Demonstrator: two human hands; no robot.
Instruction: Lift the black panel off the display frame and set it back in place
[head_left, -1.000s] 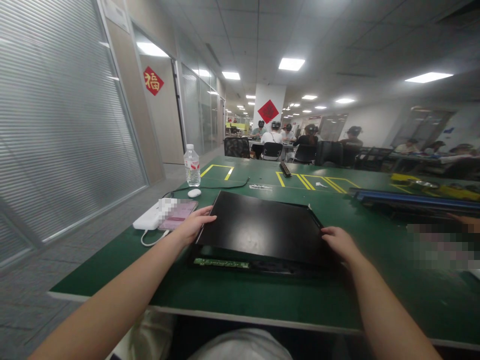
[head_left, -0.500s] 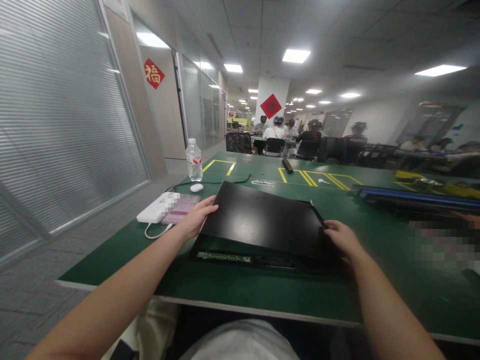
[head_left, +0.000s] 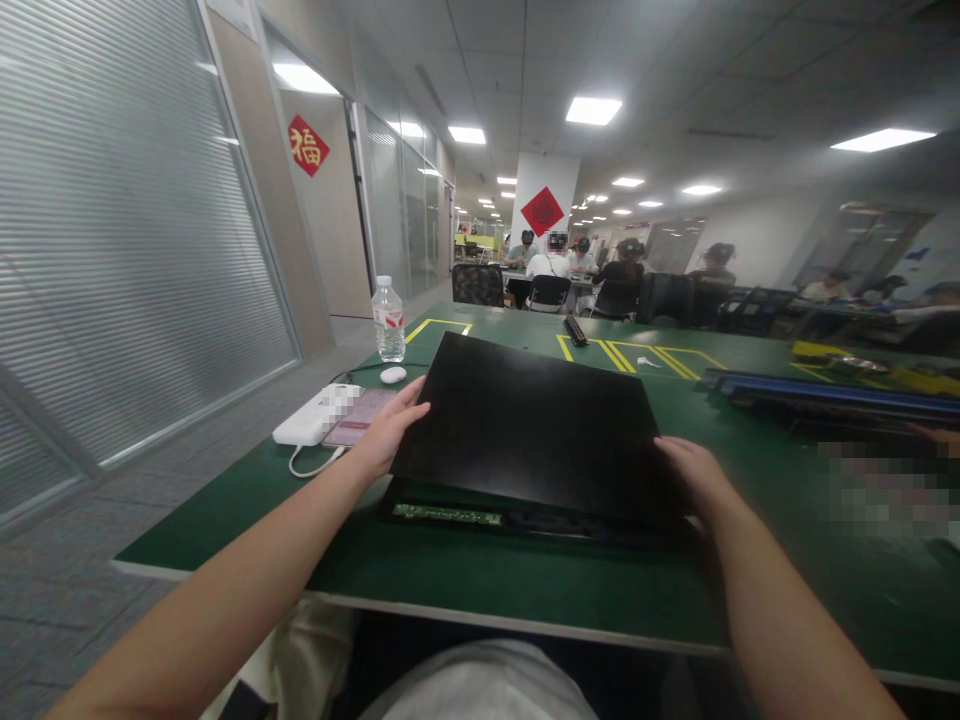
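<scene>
While the black panel (head_left: 525,430) stands tilted above its base (head_left: 517,520) on the green table (head_left: 525,590), the left hand (head_left: 386,435) and right hand (head_left: 694,475) grip its side edges. I think both sides should rise evenly, without twisting.

panel (head_left: 525,425) on table (head_left: 525,590), bottle (head_left: 388,320) behind-left

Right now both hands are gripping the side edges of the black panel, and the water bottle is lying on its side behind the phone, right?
Not quite. The head view shows the water bottle standing upright, not lying down. The rest holds: the left hand and right hand grip the black panel by its side edges.
</scene>
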